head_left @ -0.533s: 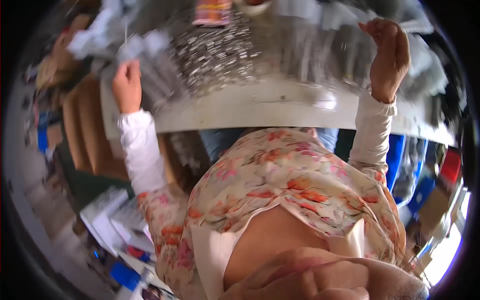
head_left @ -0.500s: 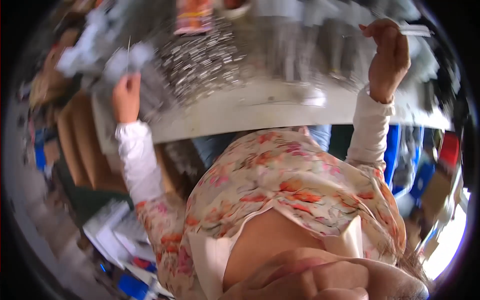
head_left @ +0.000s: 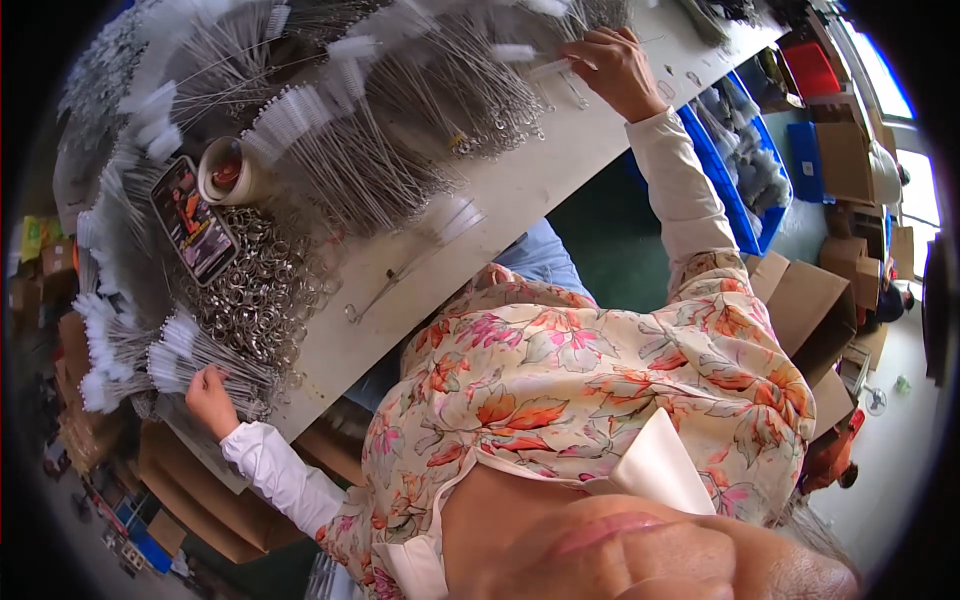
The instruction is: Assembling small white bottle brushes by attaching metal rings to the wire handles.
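Note:
My right hand (head_left: 618, 75), at the far edge of the heaps, has its fingers closed on a thin wire brush (head_left: 548, 69) with pale bristles. At the table's left end, my left hand (head_left: 210, 402) is closed at the wire stems of a bundle of white-bristled brushes (head_left: 176, 352); its fingertips seem to pinch a stem. Beside that bundle lies a heap of metal rings (head_left: 268, 295). A larger row of brushes (head_left: 340, 165) spreads between my hands, stems toward me. One loose brush (head_left: 385, 282) with a looped end lies near the front edge.
A lit phone (head_left: 193, 220) and a white cup (head_left: 247, 184) with something red inside stand by the rings. Right of the table is a blue crate (head_left: 765, 232) of pale brushes. Cardboard boxes (head_left: 815, 310) are beyond, and a brown box (head_left: 190, 490) is below left.
The view has turned and sharpened. My left hand has come down to the brush bundle beside the rings. My right hand still holds its brush, now among the far heaps.

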`<state>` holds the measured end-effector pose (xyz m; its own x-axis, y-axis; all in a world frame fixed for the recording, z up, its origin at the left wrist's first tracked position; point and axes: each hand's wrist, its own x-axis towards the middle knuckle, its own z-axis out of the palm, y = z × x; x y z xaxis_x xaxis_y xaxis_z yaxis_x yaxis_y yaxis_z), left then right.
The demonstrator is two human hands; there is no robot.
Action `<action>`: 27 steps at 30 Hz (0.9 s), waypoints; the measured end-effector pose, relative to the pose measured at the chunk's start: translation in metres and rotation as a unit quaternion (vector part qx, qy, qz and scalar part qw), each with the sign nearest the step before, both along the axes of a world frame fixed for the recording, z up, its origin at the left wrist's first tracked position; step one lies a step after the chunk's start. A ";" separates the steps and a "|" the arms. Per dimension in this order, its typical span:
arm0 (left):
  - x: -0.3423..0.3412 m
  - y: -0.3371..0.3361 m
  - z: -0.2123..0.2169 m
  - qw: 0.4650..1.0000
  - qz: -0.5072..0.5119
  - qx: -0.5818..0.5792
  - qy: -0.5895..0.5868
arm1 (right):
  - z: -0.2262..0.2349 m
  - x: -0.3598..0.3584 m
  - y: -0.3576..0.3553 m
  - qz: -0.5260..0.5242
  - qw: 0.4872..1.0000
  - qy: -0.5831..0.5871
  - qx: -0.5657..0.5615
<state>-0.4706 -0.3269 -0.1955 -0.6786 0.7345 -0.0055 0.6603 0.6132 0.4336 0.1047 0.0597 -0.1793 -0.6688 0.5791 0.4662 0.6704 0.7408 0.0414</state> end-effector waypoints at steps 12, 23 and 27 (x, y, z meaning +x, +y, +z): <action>0.041 0.010 0.045 0.904 0.188 0.372 -0.100 | 0.038 -0.025 0.017 -0.174 0.979 0.099 -0.036; 0.145 0.037 0.056 0.792 0.059 0.432 -0.428 | 0.040 -0.155 -0.007 -0.143 0.968 0.073 -0.191; 0.170 0.054 0.045 0.731 0.026 0.443 -0.519 | 0.012 -0.139 0.031 -0.095 0.972 0.066 -0.204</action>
<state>-0.3010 -0.2727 -0.1503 -0.6727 0.7361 -0.0751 -0.3206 -0.1984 0.9262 -0.0344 0.0903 -0.1671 -0.4813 0.8412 0.2463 0.7765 0.5395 -0.3254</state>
